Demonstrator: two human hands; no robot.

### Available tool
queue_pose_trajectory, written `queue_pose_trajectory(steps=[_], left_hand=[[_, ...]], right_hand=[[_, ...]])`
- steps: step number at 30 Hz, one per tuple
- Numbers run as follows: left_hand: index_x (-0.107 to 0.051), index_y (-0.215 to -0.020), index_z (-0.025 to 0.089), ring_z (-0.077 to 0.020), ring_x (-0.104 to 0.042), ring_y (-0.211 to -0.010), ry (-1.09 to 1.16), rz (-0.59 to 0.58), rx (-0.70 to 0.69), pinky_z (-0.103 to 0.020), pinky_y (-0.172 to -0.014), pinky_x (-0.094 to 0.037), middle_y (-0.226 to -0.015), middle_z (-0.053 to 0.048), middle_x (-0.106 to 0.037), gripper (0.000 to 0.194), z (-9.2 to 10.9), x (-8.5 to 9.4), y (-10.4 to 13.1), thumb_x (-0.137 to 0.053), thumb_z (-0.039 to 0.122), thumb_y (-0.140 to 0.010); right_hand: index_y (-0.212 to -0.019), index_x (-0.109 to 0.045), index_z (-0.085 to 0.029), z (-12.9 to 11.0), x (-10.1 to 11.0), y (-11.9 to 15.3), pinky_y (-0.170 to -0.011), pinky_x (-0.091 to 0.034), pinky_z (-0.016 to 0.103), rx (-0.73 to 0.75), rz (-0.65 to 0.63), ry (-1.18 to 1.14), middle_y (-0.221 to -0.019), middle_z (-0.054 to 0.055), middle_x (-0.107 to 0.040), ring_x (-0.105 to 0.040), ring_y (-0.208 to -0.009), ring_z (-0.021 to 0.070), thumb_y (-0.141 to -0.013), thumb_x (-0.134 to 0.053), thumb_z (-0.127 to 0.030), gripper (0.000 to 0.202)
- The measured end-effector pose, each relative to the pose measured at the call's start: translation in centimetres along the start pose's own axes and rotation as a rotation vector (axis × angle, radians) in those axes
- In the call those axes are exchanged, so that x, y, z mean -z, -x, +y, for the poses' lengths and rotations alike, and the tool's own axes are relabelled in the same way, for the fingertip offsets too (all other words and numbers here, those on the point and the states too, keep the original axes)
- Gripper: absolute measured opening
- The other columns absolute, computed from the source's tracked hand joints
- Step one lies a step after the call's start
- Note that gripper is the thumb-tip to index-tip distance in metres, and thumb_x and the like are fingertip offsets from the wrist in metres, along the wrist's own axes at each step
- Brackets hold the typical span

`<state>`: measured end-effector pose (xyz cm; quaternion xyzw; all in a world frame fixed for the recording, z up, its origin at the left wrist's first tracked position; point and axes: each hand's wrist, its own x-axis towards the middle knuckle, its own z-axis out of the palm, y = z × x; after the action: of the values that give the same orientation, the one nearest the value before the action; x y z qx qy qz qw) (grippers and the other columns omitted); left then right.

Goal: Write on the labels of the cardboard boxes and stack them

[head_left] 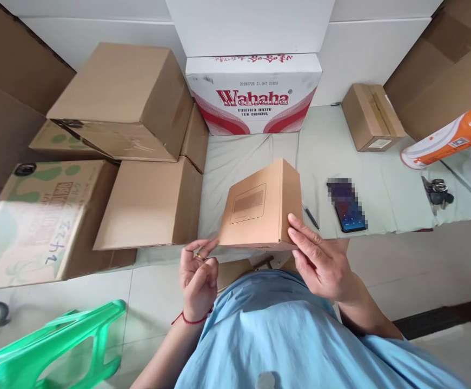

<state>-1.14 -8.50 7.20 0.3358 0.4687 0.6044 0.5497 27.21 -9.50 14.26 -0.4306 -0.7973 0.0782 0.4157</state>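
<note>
A small brown cardboard box (251,208), with a printed panel of fine dots on its large face, is tilted at the table's front edge before me. My right hand (320,265) grips its lower right corner, fingers against the narrow side. At the lower left corner, my left hand (198,281) touches the box with its fingertips, the other fingers curled in. A ring and a red cord bracelet are on that hand and wrist. Just right of the box lies a dark pen (311,217), partly hidden. Beyond it is a phone (351,213) with a lit, partly pixelated screen.
Stacked cartons (146,200) fill the left of the cloth-covered table (251,156). A Wahaha water carton (255,97) stands at the back. On the right are a taped box (371,116), an orange-and-white bottle (450,135) and keys (438,192). A green stool (57,346) is lower left.
</note>
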Motion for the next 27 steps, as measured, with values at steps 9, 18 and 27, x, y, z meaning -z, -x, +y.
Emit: queue_pose_trajectory(steps=[9, 18, 27], left_hand=[[-0.077, -0.125, 0.015, -0.0031, -0.043, -0.038, 0.023, -0.095, -0.259, -0.025, -0.037, -0.026, -0.126, -0.017, -0.083, 0.036, 4.5, 0.6, 0.2, -0.072, 0.029, -0.091], [-0.059, -0.146, 0.025, -0.0219, -0.077, -0.108, -0.481, -0.262, -0.126, -0.038, -0.091, -0.066, -0.167, -0.021, -0.053, 0.055, -0.5, 0.9, -2.5, -0.079, 0.043, -0.098], [-0.019, -0.178, 0.033, -0.0454, -0.037, -0.165, -0.961, -0.561, -0.576, -0.064, -0.121, -0.053, -0.178, -0.025, -0.031, 0.113, -3.3, 3.5, -0.9, -0.084, 0.063, -0.09]], right_hand=[[-0.146, -0.072, -0.032, 1.5, 0.8, 1.1, -0.047, -0.049, 0.026, -0.35, 0.223, -0.077, -0.117, 0.007, -0.086, -0.051, -0.046, 0.0083, -0.099, -0.079, -0.025, 0.048], [-0.131, -0.076, -0.019, 7.5, -1.8, 1.0, -0.069, -0.056, 0.035, -0.743, 0.072, 0.094, -0.097, 0.008, -0.082, -0.06, -0.059, 0.0161, -0.104, -0.063, -0.049, 0.042], [-0.131, -0.075, -0.02, 9.6, -1.6, 2.8, -0.077, -0.052, 0.035, -0.895, -0.388, 0.478, -0.128, 0.014, -0.076, -0.075, -0.101, 0.0278, -0.103, -0.061, -0.038, 0.037]])
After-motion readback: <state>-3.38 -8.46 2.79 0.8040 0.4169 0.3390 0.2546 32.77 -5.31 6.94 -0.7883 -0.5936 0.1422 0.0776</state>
